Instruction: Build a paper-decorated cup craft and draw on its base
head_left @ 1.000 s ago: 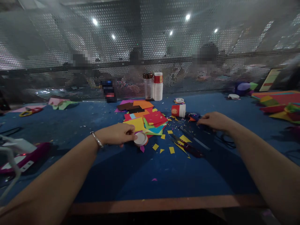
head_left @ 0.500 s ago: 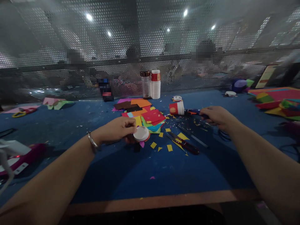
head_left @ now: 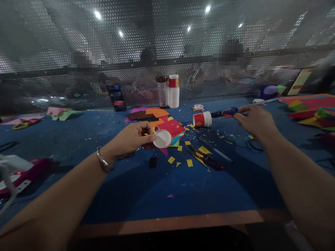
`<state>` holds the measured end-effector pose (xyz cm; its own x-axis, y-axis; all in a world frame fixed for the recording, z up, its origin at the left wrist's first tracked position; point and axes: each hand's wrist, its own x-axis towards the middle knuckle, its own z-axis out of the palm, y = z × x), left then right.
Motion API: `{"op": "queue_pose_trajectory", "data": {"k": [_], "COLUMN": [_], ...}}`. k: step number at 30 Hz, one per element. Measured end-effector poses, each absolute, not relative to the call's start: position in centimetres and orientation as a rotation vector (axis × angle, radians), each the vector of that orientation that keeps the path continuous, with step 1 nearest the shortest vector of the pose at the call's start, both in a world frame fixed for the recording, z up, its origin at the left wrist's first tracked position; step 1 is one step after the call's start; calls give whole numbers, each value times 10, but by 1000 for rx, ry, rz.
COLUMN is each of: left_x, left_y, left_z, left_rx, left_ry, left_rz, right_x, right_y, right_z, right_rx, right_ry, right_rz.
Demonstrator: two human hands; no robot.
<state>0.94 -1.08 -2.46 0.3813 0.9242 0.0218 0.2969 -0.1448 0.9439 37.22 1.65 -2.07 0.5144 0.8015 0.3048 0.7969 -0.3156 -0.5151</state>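
Note:
My left hand [head_left: 140, 137] pinches a shallow white round paper-cup piece [head_left: 162, 138] with a reddish rim, tilted above the table. A purple scrap shows just below it. In my right hand [head_left: 255, 122] is a dark blue glue gun [head_left: 225, 112], its pale glue stick [head_left: 267, 101] sticking out behind. The gun's front end is at the mouth of a red-and-white paper cup [head_left: 202, 119] lying on its side; whether they touch I cannot tell. Dark-handled scissors [head_left: 209, 162] and a clear glue stick [head_left: 216, 150] lie between my hands, among yellow paper scraps [head_left: 189, 162].
Coloured paper sheets [head_left: 157, 113] are piled mid-table. Behind stand a glass bottle [head_left: 162, 92] and a stack of paper cups [head_left: 173, 96], before a perforated metal screen [head_left: 183, 45]. Yellow-and-red scissors [head_left: 26, 123] lie far left; more coloured paper [head_left: 314, 104] is at right.
My right hand has lifted and moved right with the glue gun. My left hand has raised the white cup piece up and rightward, tilting it. The lying cup has shifted slightly right.

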Motion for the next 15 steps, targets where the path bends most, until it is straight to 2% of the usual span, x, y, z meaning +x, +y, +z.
{"op": "queue_pose_trajectory", "data": {"k": [9, 15], "left_x": [7, 11], "left_y": [-6, -6], "left_z": [-33, -38], "left_rx": [1550, 1423], "left_ry": [929, 912], "left_rz": [952, 995], "right_x": [367, 359], "right_y": [10, 7], "right_z": [0, -3], "right_rx": [-2006, -1734], "right_ry": [-1038, -956], "right_rz": [56, 90]}}
